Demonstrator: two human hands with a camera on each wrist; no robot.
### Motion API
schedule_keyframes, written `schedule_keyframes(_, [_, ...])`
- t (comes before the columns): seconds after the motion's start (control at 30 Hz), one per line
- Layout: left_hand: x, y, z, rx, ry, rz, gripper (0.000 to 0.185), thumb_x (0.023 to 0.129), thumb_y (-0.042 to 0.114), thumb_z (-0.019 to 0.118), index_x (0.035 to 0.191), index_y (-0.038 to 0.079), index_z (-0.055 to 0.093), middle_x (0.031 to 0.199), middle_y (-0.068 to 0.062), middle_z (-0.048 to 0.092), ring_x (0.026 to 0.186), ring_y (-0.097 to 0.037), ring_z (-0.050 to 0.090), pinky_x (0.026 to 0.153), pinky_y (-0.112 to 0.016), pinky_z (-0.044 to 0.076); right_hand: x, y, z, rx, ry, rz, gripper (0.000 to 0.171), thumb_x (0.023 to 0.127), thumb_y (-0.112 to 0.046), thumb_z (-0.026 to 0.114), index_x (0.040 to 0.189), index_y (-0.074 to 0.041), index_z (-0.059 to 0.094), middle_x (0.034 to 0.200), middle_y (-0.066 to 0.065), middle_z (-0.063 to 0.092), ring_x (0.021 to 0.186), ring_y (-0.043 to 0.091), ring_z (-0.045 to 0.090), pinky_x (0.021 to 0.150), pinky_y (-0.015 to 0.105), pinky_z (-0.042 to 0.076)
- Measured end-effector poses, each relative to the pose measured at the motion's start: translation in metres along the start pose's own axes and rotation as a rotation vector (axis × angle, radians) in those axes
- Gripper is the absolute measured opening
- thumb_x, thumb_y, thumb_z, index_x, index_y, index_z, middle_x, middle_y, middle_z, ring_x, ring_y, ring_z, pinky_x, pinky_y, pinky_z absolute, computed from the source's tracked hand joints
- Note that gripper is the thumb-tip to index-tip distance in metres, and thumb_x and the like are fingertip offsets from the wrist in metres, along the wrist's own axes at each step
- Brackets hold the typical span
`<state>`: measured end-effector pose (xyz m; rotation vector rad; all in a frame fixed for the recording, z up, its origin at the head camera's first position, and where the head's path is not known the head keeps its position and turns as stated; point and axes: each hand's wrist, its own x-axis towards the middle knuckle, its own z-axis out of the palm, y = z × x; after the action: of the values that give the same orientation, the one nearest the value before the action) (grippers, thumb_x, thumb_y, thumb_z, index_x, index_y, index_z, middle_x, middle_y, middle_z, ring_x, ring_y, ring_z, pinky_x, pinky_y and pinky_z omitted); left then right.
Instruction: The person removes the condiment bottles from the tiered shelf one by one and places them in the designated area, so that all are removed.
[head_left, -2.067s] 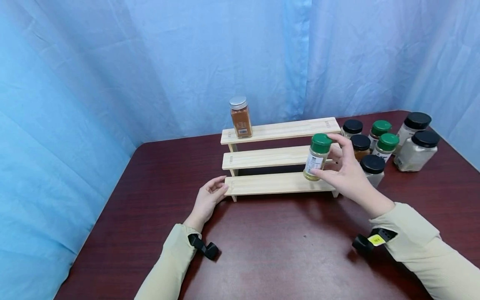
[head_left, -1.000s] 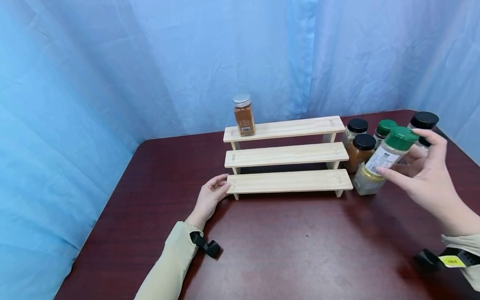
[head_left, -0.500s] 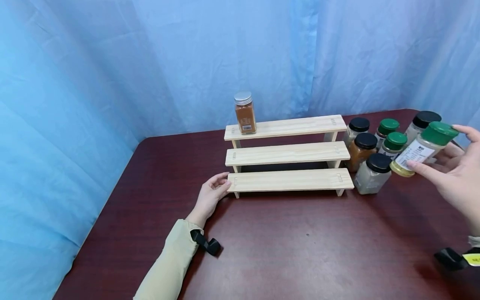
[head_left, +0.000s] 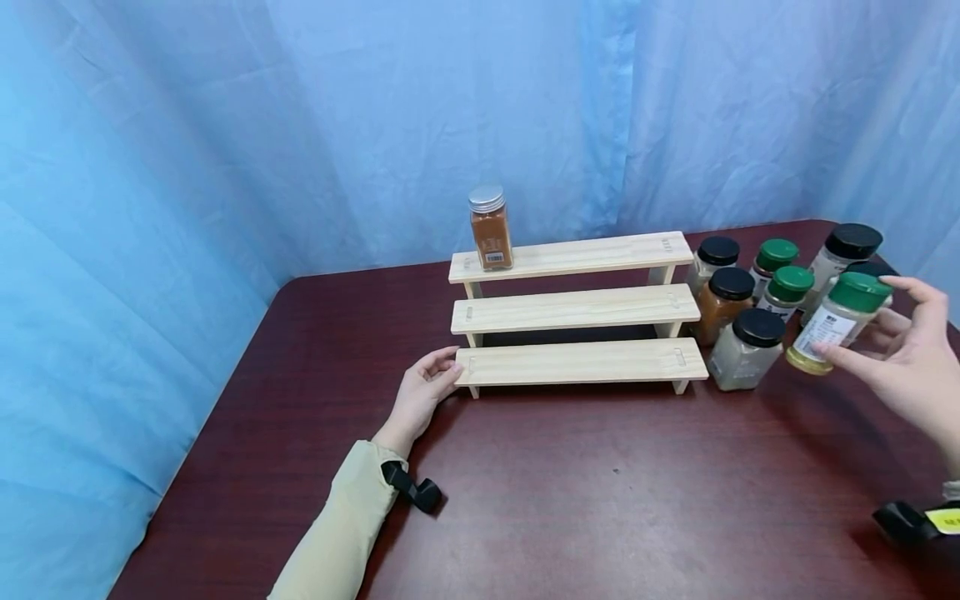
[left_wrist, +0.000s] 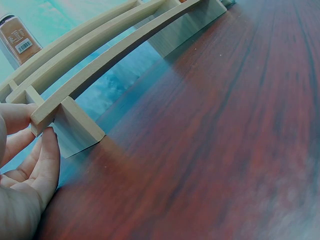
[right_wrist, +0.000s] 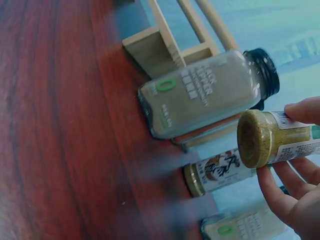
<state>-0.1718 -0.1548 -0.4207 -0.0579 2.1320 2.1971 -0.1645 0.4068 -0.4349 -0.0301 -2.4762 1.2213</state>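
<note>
Right hand grip on green-lidded jar, yellow base only in wrist view, left hand relaxed against rack

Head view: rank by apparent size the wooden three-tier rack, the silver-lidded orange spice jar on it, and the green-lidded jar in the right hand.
1. Wooden three-tier rack, largest by far.
2 and 3. Green-lidded jar and silver-lidded orange spice jar look about alike. The green-lidded one, held by the right hand, sits nearer the camera, so I will not rank them.
</note>
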Motion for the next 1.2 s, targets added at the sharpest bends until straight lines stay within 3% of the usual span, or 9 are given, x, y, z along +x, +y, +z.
schedule_keyframes(0.33, [-0.001,0.000,0.002,0.006,0.015,-0.011,0.041,0.091,-0.002,0.057,0.131,-0.006,0.050,0.088,0.002,0.052,0.069,-0.001,0.054,0.064,-0.014,0.048,-0.005,0.000,0.004,-0.095,-0.121,0.025,0.096,0.085,-0.019,0.070,0.144,-0.041,-0.002,0.110,-0.009,0.043,0.082,-0.023,0.036,0.056,0.002,0.037])
schedule_keyframes(0.57, [-0.001,-0.001,0.001,0.003,0.013,-0.008,0.042,0.091,-0.002,0.057,0.131,-0.007,0.049,0.088,0.003,0.053,0.071,-0.002,0.054,0.064,-0.014,0.048,-0.004,-0.001,0.007,-0.110,-0.195,0.013,0.097,0.085,-0.020,0.070,0.144,-0.040,-0.004,0.120,0.028,0.046,0.080,-0.025,0.035,0.054,0.032,0.055])
schedule_keyframes(0.67, [0.000,-0.001,0.001,0.002,0.014,-0.006,0.041,0.091,-0.002,0.058,0.131,-0.007,0.049,0.087,0.003,0.053,0.070,-0.001,0.054,0.064,-0.014,0.048,-0.005,-0.008,0.008,-0.120,-0.211,0.004,0.097,0.086,-0.017,0.069,0.145,-0.039,-0.004,0.118,0.032,0.046,0.079,-0.024,0.036,0.053,0.025,0.052])
schedule_keyframes(0.73, [-0.001,-0.001,0.001,0.003,0.014,-0.006,0.041,0.091,-0.002,0.057,0.131,-0.007,0.050,0.087,0.003,0.053,0.070,-0.001,0.054,0.064,-0.014,0.048,-0.007,-0.018,0.008,-0.133,-0.215,-0.005,0.097,0.086,-0.014,0.069,0.146,-0.035,-0.003,0.114,0.032,0.048,0.077,-0.017,0.048,0.053,0.022,0.050])
schedule_keyframes(0.83, [-0.001,0.000,0.001,-0.002,0.017,-0.008,0.041,0.091,-0.002,0.057,0.131,-0.006,0.050,0.087,0.003,0.053,0.069,0.000,0.054,0.064,-0.014,0.048,-0.010,-0.036,0.008,-0.142,-0.225,-0.008,0.095,0.085,-0.007,0.069,0.147,-0.023,-0.002,0.111,0.036,0.048,0.081,0.022,0.066,0.056,0.036,0.055])
schedule_keyframes(0.87, [0.000,-0.001,0.001,-0.002,0.017,-0.004,0.041,0.091,-0.002,0.058,0.131,-0.007,0.050,0.087,0.003,0.053,0.069,0.000,0.054,0.064,-0.014,0.048,-0.011,-0.043,0.008,-0.140,-0.228,-0.009,0.094,0.085,-0.006,0.068,0.147,-0.020,-0.001,0.112,0.038,0.047,0.084,0.037,0.064,0.058,0.044,0.055])
schedule_keyframes(0.97, [0.000,-0.001,0.001,-0.012,0.020,0.003,0.041,0.091,-0.001,0.058,0.131,-0.007,0.050,0.087,0.004,0.053,0.070,0.000,0.054,0.064,-0.014,0.048,-0.013,-0.057,0.009,-0.152,-0.229,-0.012,0.093,0.084,0.001,0.068,0.146,-0.011,0.000,0.113,0.040,0.046,0.085,0.047,0.059,0.061,0.050,0.053])
schedule_keyframes(1.07, [0.000,-0.001,0.001,-0.010,0.023,0.004,0.041,0.091,-0.001,0.059,0.130,-0.007,0.050,0.087,0.004,0.053,0.070,0.000,0.054,0.064,-0.014,0.048,-0.012,-0.063,0.010,-0.161,-0.234,-0.034,0.094,0.081,0.005,0.069,0.145,-0.008,0.002,0.112,0.039,0.047,0.073,0.008,0.062,0.057,0.042,0.055])
schedule_keyframes(1.2, [0.000,0.000,0.001,-0.003,0.026,-0.003,0.041,0.091,-0.002,0.058,0.131,-0.005,0.051,0.088,0.004,0.054,0.070,0.000,0.054,0.064,-0.014,0.048,-0.011,-0.065,0.011,-0.135,-0.242,-0.080,0.092,0.079,0.012,0.067,0.144,-0.004,0.004,0.111,0.040,0.047,0.077,-0.025,0.037,0.056,0.012,0.049])
